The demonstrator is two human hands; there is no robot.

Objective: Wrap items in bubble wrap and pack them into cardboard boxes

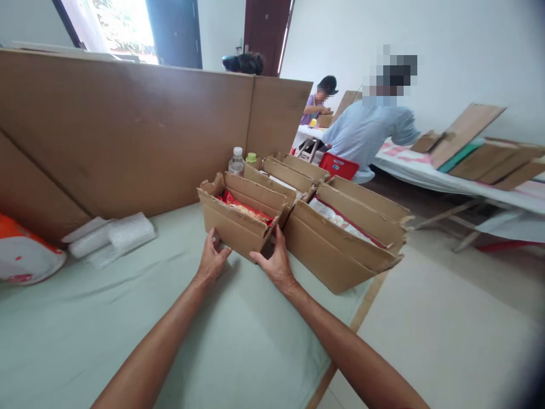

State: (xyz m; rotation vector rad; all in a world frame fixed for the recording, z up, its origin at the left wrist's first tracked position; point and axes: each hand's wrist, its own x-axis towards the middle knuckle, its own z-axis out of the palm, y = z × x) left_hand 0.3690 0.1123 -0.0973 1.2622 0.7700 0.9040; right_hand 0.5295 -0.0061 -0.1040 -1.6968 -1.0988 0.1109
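Both hands on the small open carton, which sits on the table near its right edge, flaps up. Left hand is pressed against the carton's front wall at the lower left, fingers curled onto the cardboard; right hand is at the front right corner, thumb up along the edge. Neither grip wraps fully around anything; it's a two-sided hold on the carton, palms in, fingers bent. A red packet shows inside, so the carton looks loaded; the top flaps are not folded and no tape is visible, so my read is filled but not closed. The larger open carton touches it on the right, overhanging the table edge, with white wrapped contents, flaps also up. More open cartons sit behind, next to a plastic bottle. Foam wrap rolls lie well to the left; a cardboard sheet stands as a backdrop. Another person in a light blue shirt works at a separate table in the background, hands out of view.
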